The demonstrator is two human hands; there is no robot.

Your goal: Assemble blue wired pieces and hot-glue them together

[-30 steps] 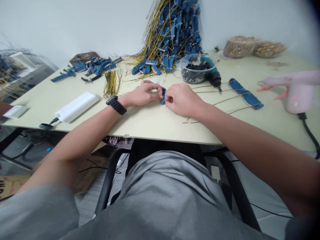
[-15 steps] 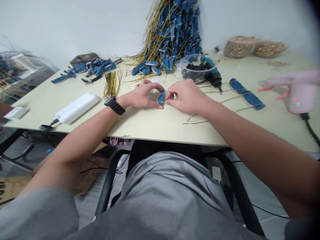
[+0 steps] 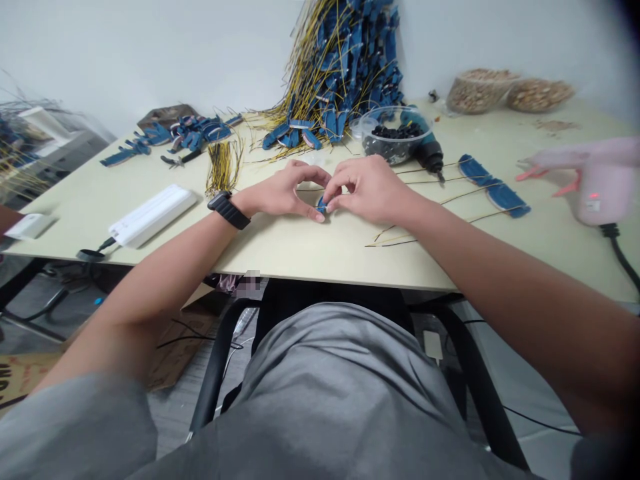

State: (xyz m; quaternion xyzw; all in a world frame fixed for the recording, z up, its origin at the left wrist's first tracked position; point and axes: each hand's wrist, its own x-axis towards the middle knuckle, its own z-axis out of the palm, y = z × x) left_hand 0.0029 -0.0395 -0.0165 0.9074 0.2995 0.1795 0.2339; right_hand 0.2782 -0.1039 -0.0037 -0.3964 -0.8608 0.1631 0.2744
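Between my hands is a small curved blue piece (image 3: 321, 205) with thin wire at it, mostly covered by fingers. My left hand (image 3: 280, 191) is curled round its left side, thumb below and fingers above, closed on it. From the right, my right hand (image 3: 373, 190) pinches at the same piece with thumb and index finger; the exact contact is too small to make out. To the right lie two blue pieces (image 3: 506, 199) end to end, with yellow and black wires (image 3: 453, 198) running left under my right forearm.
A tall heap of wired blue pieces (image 3: 350, 73) leans on the wall. In front stand a clear tub of black parts (image 3: 395, 137) and a power drill (image 3: 431, 159). A pink glue gun (image 3: 600, 180) is at right, a white power strip (image 3: 153, 215) and pliers (image 3: 183, 159) at left.
My right hand has moved slightly left, and its fingertips now cover part of the blue piece. My left hand stays nearly in place.
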